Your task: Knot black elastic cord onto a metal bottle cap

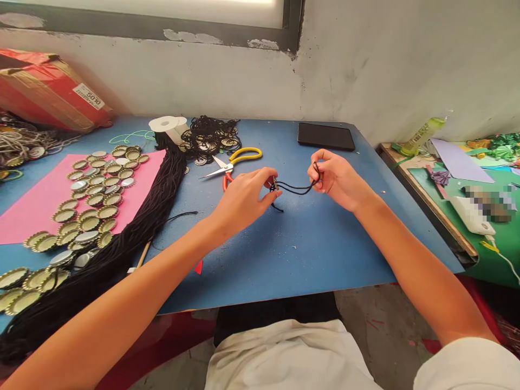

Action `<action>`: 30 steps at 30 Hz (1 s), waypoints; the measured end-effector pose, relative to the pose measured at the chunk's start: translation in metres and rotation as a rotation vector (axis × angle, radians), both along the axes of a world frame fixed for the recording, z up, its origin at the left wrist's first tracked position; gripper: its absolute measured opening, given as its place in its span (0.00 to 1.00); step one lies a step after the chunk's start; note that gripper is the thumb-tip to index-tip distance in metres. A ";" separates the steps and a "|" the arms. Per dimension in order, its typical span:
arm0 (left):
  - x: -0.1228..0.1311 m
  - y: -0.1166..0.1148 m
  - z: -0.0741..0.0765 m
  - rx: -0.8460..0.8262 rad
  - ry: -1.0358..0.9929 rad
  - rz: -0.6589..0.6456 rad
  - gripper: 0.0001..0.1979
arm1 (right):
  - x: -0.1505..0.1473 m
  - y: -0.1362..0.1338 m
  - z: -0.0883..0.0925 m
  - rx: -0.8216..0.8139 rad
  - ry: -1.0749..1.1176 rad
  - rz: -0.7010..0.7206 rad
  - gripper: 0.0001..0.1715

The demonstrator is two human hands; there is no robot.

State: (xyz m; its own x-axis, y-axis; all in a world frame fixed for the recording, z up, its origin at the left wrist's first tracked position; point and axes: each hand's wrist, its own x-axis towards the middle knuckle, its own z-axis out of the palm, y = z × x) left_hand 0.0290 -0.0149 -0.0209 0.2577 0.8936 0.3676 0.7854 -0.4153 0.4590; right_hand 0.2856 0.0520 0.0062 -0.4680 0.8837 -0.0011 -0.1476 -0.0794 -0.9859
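Note:
My left hand (246, 197) pinches a small, edge-on metal piece (275, 183) that looks like a bottle cap, together with black cord. A short cord end hangs just below those fingertips. From there a doubled black cord (296, 190) runs across to my right hand (335, 177), whose fingers are closed on its looped end. Behind my left hand lie open scissors (227, 167) with one yellow and one red handle. Left of that arm, a thick bundle of black cords (150, 208) stretches along several bottle caps (95, 200) on a pink sheet (24, 200).
A white roll (168, 129) stands beside a heap of corded caps (213, 138) at the back. A black phone or tablet (326, 136) lies near the wall. At left sits a red taped box (52, 89). A side table holds a green bottle (424, 135) and a white power strip (472, 215).

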 end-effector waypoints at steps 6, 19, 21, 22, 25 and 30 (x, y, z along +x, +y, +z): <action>0.002 -0.003 -0.005 0.065 0.016 -0.040 0.14 | -0.014 -0.016 -0.005 0.180 -0.345 0.120 0.26; 0.009 -0.011 -0.002 -0.006 -0.039 -0.068 0.17 | -0.027 -0.029 -0.014 0.400 -0.512 0.033 0.36; 0.007 -0.009 0.000 -0.038 -0.106 -0.063 0.18 | -0.024 -0.025 -0.011 0.412 -0.515 0.020 0.36; 0.006 -0.008 0.001 -0.037 -0.126 -0.071 0.15 | -0.023 -0.024 -0.010 0.420 -0.517 0.018 0.37; 0.004 -0.006 0.002 -0.001 -0.147 -0.114 0.09 | -0.021 -0.020 -0.008 0.442 -0.521 0.019 0.41; 0.005 -0.008 0.005 0.061 -0.236 -0.121 0.11 | -0.021 -0.022 -0.005 0.460 -0.560 0.048 0.41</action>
